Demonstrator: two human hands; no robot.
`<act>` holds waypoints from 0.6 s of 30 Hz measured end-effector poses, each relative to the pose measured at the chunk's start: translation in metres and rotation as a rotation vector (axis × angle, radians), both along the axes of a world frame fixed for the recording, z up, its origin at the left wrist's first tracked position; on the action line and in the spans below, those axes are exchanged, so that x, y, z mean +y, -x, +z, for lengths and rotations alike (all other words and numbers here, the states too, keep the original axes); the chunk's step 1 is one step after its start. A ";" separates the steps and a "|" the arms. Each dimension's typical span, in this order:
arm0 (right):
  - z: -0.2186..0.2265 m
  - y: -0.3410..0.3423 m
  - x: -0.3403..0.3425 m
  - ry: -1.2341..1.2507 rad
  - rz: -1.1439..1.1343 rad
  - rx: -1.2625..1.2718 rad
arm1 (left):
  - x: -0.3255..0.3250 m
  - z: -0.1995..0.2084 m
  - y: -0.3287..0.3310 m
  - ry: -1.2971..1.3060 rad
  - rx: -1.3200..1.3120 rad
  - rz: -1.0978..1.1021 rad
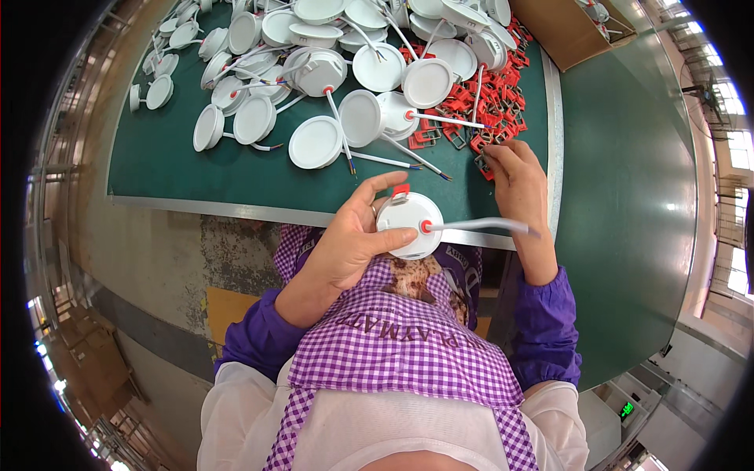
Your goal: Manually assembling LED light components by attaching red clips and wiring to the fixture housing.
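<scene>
My left hand (351,239) grips a round white downlight (412,216) just off the table's front edge, thumb across its back. A red-tipped spring clip (400,193) sits on the light's far rim. From a red grommet on its back, a white cable (479,224) runs out to the right, passing before my right wrist. My right hand (517,179) is at the near side of a pile of red and metal spring clips (491,106). Its thumb and fingers are pinched together at a clip (484,166).
Many white downlights (315,142) with cables lie heaped across the green table (177,169). An open cardboard box (561,35) stands at the far right. Beyond the metal edge strip (554,149), another green surface (620,196) extends right. Stacked brown cartons (90,357) are at the lower left.
</scene>
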State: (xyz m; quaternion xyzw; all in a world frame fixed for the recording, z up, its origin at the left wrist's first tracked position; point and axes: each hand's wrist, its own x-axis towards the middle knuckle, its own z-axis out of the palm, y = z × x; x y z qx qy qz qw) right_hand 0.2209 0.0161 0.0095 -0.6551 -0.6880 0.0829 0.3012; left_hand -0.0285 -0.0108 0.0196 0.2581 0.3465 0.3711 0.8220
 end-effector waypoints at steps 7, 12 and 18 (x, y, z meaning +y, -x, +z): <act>-0.003 -0.008 0.009 0.139 0.043 -0.147 | -0.004 -0.004 0.001 0.119 0.020 0.055; -0.002 -0.007 0.005 0.032 -0.034 0.029 | -0.003 0.000 -0.007 0.294 -0.157 0.093; 0.002 -0.009 -0.005 -0.039 -0.029 0.078 | -0.004 -0.010 -0.011 0.253 -0.166 -0.005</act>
